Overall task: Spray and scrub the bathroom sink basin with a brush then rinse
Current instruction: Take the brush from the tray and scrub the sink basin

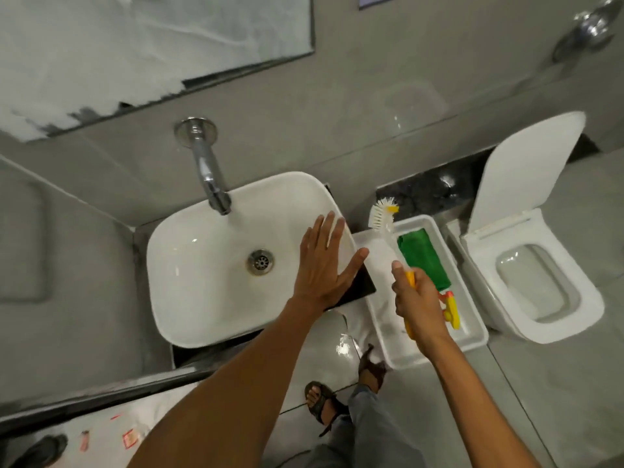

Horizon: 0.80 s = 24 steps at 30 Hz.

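Right hand (420, 295) closed on the yellow handle of the brush (383, 214), over the tray's (479, 336) near half. Brush runs near-to-far, bristles past the tray's far-left corner. Left hand (320, 261) flat, fingers spread, on the sink's (189, 298) right rim. Basin lies left of brush; right hand nearer.

Toilet (547, 319) is standing to my right, lid (526, 163) leaning up against the wall. A folded green cloth (423, 258) is lying in the white tray (472, 339). Mirror (135, 45) is hanging above. My sandals (320, 401) are showing below.
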Motion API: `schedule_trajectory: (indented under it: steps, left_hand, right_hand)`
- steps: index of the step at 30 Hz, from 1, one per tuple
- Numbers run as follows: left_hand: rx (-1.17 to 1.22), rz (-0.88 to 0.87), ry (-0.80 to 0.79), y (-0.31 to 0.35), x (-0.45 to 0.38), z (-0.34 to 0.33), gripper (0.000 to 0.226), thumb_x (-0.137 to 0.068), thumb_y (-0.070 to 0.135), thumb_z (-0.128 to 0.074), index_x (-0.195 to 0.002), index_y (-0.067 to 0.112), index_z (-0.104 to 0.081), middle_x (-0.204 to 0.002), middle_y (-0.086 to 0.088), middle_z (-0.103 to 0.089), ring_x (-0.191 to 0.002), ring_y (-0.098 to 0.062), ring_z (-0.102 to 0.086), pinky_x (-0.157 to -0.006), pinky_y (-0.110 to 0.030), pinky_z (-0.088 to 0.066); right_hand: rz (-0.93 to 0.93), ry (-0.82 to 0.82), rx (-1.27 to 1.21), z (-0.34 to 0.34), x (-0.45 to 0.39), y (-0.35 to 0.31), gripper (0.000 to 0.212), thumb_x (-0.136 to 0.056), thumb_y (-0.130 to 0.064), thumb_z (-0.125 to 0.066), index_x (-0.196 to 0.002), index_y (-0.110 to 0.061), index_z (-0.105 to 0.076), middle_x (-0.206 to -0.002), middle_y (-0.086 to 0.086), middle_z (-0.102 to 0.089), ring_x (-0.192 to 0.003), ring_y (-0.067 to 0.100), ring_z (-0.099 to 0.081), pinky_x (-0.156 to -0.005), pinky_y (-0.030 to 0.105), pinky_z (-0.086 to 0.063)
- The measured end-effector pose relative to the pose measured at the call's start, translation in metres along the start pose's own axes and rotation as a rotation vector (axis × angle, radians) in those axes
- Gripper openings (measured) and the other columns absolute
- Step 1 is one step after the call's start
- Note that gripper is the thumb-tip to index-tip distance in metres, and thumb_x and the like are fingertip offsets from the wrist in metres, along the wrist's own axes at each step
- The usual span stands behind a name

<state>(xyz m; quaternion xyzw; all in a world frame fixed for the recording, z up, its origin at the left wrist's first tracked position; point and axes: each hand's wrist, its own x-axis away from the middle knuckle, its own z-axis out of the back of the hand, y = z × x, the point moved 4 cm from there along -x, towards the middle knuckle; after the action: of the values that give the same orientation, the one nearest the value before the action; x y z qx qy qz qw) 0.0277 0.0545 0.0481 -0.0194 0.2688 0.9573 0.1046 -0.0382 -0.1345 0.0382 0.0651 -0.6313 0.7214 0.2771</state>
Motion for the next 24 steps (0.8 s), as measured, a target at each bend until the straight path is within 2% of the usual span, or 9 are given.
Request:
schedule_trajectory:
  steps: [3,6,11,13,15,16,19,21,24]
  left_hand:
    - [-0.079,0.084,0.047,-0.048,0.016,0.035,0.08,-0.106,0.069,-0.032,-0.162,0.014,-0.045,-0.178,-0.008,-0.027,-0.167,-0.029,-0.02,-0.136,-0.046,-0.014]
    - [-0.135,0.161,0.099,-0.101,0.038,0.071,0.081,-0.105,0.069,-0.033,-0.152,0.008,-0.058,-0.173,-0.013,-0.037,-0.163,-0.033,-0.03,-0.132,-0.049,-0.025]
    - [-0.152,0.406,0.212,-0.181,0.094,0.116,0.091,-0.102,0.078,-0.021,-0.158,0.013,-0.05,-0.175,-0.012,-0.034,-0.165,-0.034,-0.025,-0.134,-0.055,-0.019]
    - [-0.169,0.508,0.238,-0.201,0.11,0.125,0.093,-0.101,0.079,-0.018,-0.16,0.013,-0.047,-0.176,-0.014,-0.03,-0.166,-0.035,-0.02,-0.134,-0.056,-0.014]
    - [-0.18,0.577,0.268,-0.216,0.118,0.131,0.087,-0.103,0.073,-0.02,-0.163,0.014,-0.044,-0.177,-0.015,-0.026,-0.166,-0.036,-0.017,-0.134,-0.059,-0.012]
    - [-0.176,0.602,0.277,-0.222,0.119,0.132,0.086,-0.103,0.072,-0.02,-0.164,0.015,-0.042,-0.178,-0.015,-0.024,-0.167,-0.036,-0.015,-0.134,-0.059,-0.011]
    - [-0.151,0.651,0.266,-0.236,0.122,0.127,0.086,-0.103,0.073,-0.019,-0.167,0.018,-0.036,-0.18,-0.012,-0.02,-0.168,-0.035,-0.012,-0.135,-0.057,-0.007]
    - [-0.142,0.674,0.273,-0.241,0.128,0.12,0.086,-0.103,0.073,-0.019,-0.167,0.018,-0.035,-0.179,-0.012,-0.021,-0.167,-0.036,-0.015,-0.135,-0.058,-0.01]
    - [-0.118,0.714,0.335,-0.246,0.134,0.113,0.082,-0.105,0.068,-0.025,-0.166,0.015,-0.038,-0.178,-0.013,-0.026,-0.165,-0.038,-0.022,-0.133,-0.059,-0.02]
  right_hand:
    - [0.082,-0.081,0.067,-0.027,0.025,-0.037,0.045,-0.099,-0.06,-0.058,-0.081,-0.02,-0.05,-0.07,-0.003,-0.052,-0.056,0.007,-0.045,-0.056,0.028,-0.042]
    - [0.093,-0.224,0.129,-0.065,0.048,-0.055,0.044,-0.101,-0.058,-0.055,-0.094,-0.015,-0.059,-0.074,-0.005,-0.061,-0.059,0.008,-0.054,-0.057,0.026,-0.046]
    - [-0.068,-0.535,0.406,-0.136,0.083,-0.049,0.046,-0.104,-0.055,-0.048,-0.111,-0.011,-0.06,-0.087,0.004,-0.061,-0.071,0.017,-0.056,-0.061,0.032,-0.046]
    - [-0.126,-0.633,0.577,-0.159,0.097,-0.042,0.042,-0.106,-0.044,-0.05,-0.121,-0.006,-0.058,-0.09,0.007,-0.061,-0.069,0.019,-0.059,-0.057,0.031,-0.049]
    - [-0.138,-0.693,0.777,-0.18,0.11,-0.036,0.035,-0.104,-0.014,-0.056,-0.136,-0.002,-0.052,-0.113,0.018,-0.065,-0.095,0.031,-0.069,-0.075,0.04,-0.058]
    - [-0.095,-0.716,0.898,-0.191,0.117,-0.034,0.042,-0.1,-0.001,-0.058,-0.141,0.001,-0.049,-0.125,0.024,-0.063,-0.11,0.038,-0.066,-0.086,0.043,-0.056]
    - [-0.021,-0.771,1.045,-0.221,0.129,-0.036,0.034,-0.107,-0.002,-0.044,-0.139,0.005,-0.052,-0.133,0.03,-0.06,-0.123,0.042,-0.061,-0.097,0.042,-0.051]
    - [-0.03,-0.791,1.094,-0.244,0.125,-0.039,0.035,-0.108,-0.003,-0.037,-0.135,0.005,-0.057,-0.131,0.029,-0.061,-0.121,0.043,-0.063,-0.096,0.042,-0.053]
    - [-0.014,-0.8,1.142,-0.277,0.109,-0.045,0.038,-0.107,-0.011,-0.036,-0.128,0.003,-0.065,-0.117,0.023,-0.066,-0.115,0.043,-0.07,-0.082,0.035,-0.053]
